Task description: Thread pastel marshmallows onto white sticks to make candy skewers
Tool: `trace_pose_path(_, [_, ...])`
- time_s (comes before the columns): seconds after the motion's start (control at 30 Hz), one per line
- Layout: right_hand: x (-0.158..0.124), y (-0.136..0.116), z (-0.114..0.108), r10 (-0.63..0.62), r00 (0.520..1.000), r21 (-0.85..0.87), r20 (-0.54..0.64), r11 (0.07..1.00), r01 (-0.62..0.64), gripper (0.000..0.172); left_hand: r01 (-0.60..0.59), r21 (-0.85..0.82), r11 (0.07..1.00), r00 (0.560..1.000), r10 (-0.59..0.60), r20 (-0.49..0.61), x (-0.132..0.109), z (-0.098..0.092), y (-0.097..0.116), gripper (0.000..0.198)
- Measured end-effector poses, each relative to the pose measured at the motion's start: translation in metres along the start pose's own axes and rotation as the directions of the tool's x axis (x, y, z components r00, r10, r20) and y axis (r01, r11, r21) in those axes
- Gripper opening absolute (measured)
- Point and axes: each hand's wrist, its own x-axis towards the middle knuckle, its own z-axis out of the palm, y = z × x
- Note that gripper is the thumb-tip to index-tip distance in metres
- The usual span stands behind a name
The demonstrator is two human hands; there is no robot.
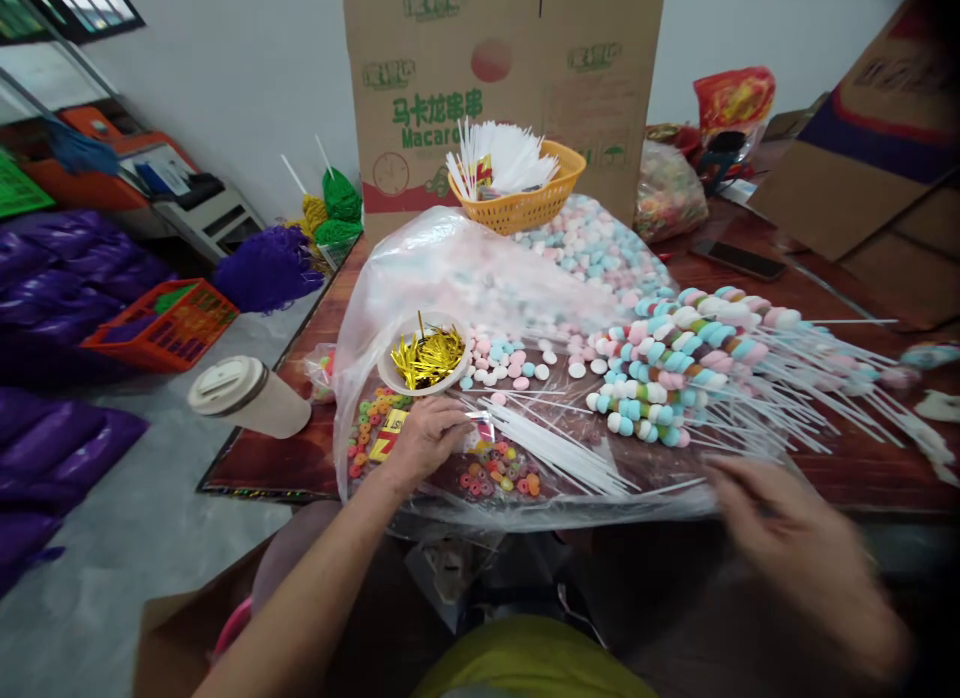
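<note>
My left hand (pixel 429 436) is over the near middle of the table, fingers closed at the edge of a printed plastic packet (pixel 481 433). Ring-shaped gummies (pixel 501 472) lie just right of it, and more gummy rings lie to its left beside a yellow label (pixel 388 436). Behind it stands a white bowl (pixel 391 374) of gold twist ties (pixel 429 358). Loose white sticks (pixel 562 448) spread between my hands. My right hand (pixel 780 543) is smeared by motion at the table's near edge, below a pile of marshmallow skewers (pixel 686 353); its grip is unclear.
Loose pastel marshmallows (pixel 517 358) spill from a large clear bag (pixel 420 258). A yellow basket (pixel 517 213) of sticks stands before a tall cardboard box (pixel 420 68). A lidded cup (pixel 255 396) sits at the left edge; a phone (pixel 739 259) lies back right.
</note>
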Motion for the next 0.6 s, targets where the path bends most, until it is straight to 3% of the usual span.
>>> trace_pose_path(0.07, [0.019, -0.026, 0.043, -0.132, 0.986, 0.123, 0.097, 0.985, 0.120, 0.025, -0.040, -0.124, 0.991, 0.997, 0.031, -0.069, -0.004, 0.000, 0.025, 0.015])
trace_pose_path(0.1, [0.025, -0.041, 0.061, -0.169, 0.973, 0.207, 0.158, 0.969, 0.135, 0.030, -0.055, -0.179, 0.982, 0.998, 0.049, -0.037, -0.007, 0.000, 0.039, 0.014])
trace_pose_path(0.13, [0.029, -0.056, 0.076, -0.207, 0.943, 0.298, 0.260, 0.946, 0.125, 0.028, -0.051, -0.223, 0.973, 0.999, 0.053, 0.002, -0.009, 0.001, 0.053, 0.014])
trace_pose_path(0.2, [0.029, -0.076, 0.092, -0.192, 0.881, 0.428, 0.432, 0.904, -0.013, 0.015, 0.037, -0.341, 0.939, 0.996, -0.005, 0.092, -0.015, 0.005, 0.073, 0.014])
trace_pose_path(0.3, [0.017, -0.077, 0.091, -0.044, 0.857, 0.436, 0.513, 0.874, -0.216, 0.018, 0.248, -0.543, 0.803, 0.953, -0.103, 0.284, -0.022, 0.018, 0.084, 0.021])
trace_pose_path(0.4, [0.005, -0.059, 0.075, 0.074, 0.871, 0.403, 0.486, 0.865, -0.298, 0.017, 0.362, -0.567, 0.740, 0.913, -0.160, 0.375, -0.021, 0.034, 0.078, 0.020])
trace_pose_path(0.47, [0.004, -0.048, 0.063, 0.068, 0.883, 0.398, 0.464, 0.874, -0.277, 0.015, 0.372, -0.516, 0.772, 0.899, -0.160, 0.408, -0.015, 0.042, 0.076, 0.006])
trace_pose_path(0.6, [0.006, -0.038, 0.053, -0.015, 0.881, 0.391, 0.473, 0.899, -0.195, 0.010, 0.210, -0.364, 0.907, 0.894, -0.028, 0.446, -0.003, 0.045, 0.083, 0.011])
